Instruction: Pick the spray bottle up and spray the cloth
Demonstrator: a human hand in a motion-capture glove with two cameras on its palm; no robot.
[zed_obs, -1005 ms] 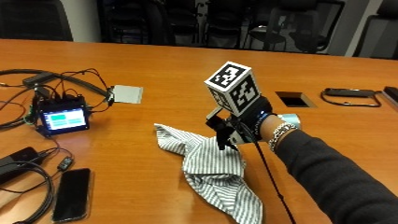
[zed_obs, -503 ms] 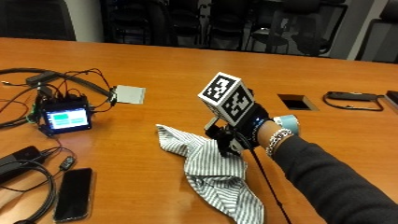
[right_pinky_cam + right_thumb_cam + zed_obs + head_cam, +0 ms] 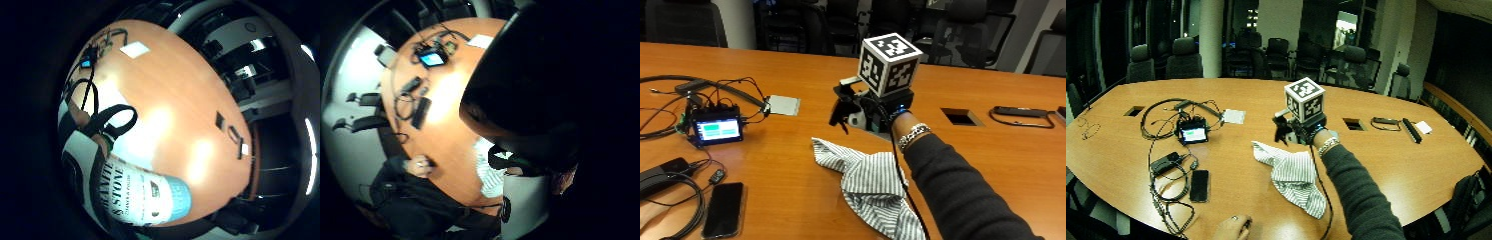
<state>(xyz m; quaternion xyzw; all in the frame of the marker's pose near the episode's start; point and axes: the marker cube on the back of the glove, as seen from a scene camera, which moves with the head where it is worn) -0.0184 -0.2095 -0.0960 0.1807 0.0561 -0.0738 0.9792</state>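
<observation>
Bottle [image 3: 854, 119] upright in hand [image 3: 866, 112], above cloth [image 3: 869, 182]

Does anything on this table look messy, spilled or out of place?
Only the striped cloth: it lies crumpled rather than flat, trailing to the table edge. Nothing looks spilled. The gloved right hand holds the spray bottle above the cloth's far end.

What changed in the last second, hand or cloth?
The black-gloved right hand, holding the white spray bottle, has risen off the striped grey-and-white cloth and moved toward the far side of the wooden table. The cloth stayed crumpled where it was.
</observation>
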